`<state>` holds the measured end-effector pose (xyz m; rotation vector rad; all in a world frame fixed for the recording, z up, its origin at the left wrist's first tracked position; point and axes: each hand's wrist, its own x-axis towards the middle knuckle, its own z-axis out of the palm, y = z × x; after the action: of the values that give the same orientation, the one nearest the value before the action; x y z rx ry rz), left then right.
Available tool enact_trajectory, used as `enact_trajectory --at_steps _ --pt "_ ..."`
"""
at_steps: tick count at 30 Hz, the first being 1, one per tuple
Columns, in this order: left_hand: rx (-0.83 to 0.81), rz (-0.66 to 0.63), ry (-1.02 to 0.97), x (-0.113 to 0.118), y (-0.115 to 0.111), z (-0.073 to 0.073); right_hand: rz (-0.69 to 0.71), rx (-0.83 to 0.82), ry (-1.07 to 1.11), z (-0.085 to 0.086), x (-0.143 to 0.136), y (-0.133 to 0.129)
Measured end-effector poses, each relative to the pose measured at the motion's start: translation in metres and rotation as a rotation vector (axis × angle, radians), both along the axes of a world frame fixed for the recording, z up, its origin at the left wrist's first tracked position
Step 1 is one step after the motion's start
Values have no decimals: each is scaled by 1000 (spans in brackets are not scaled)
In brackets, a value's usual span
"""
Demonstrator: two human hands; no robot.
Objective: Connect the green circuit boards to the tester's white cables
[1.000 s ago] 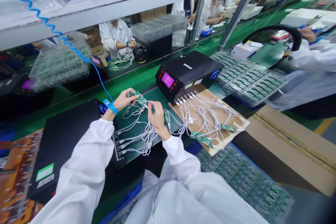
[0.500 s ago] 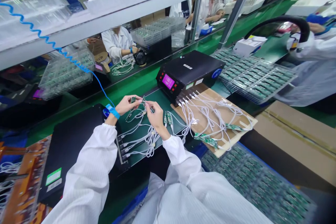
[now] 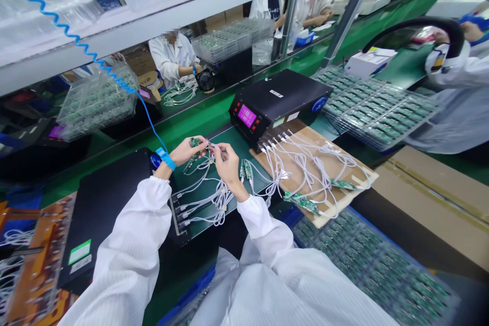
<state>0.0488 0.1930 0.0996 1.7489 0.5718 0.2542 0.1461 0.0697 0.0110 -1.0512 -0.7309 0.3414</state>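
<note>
Green PCB (image 3: 194,141), pt. hidden, by L hand (image 3: 185,152)

The small circuit board (image 3: 208,148) between the hands, its flat face in view a second ago, now shows a narrow edge. The left hand (image 3: 187,152) and right hand (image 3: 228,164) are closer together, fingertips almost meeting. Beside the right hand, more of two boards (image 3: 248,169) on the bench (image 3: 250,143) shows.

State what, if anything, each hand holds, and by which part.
The left hand holds a green circuit board, the gripped part hidden; what, if anything, the right hand pinches cannot be told.
</note>
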Motion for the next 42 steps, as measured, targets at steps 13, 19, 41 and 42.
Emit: enact_trajectory --at_steps 13,19,41,42 --pt "-63 4 7 0 1 -4 -48 6 -4 6 1 -2" --pt "-78 0 -5 1 2 -4 -49 7 19 5 3 -2" --pt "-104 -69 13 -2 -1 0 58 -8 -12 6 10 -9" --pt "-106 -72 11 -3 -1 1 63 2 -14 6 10 -9"
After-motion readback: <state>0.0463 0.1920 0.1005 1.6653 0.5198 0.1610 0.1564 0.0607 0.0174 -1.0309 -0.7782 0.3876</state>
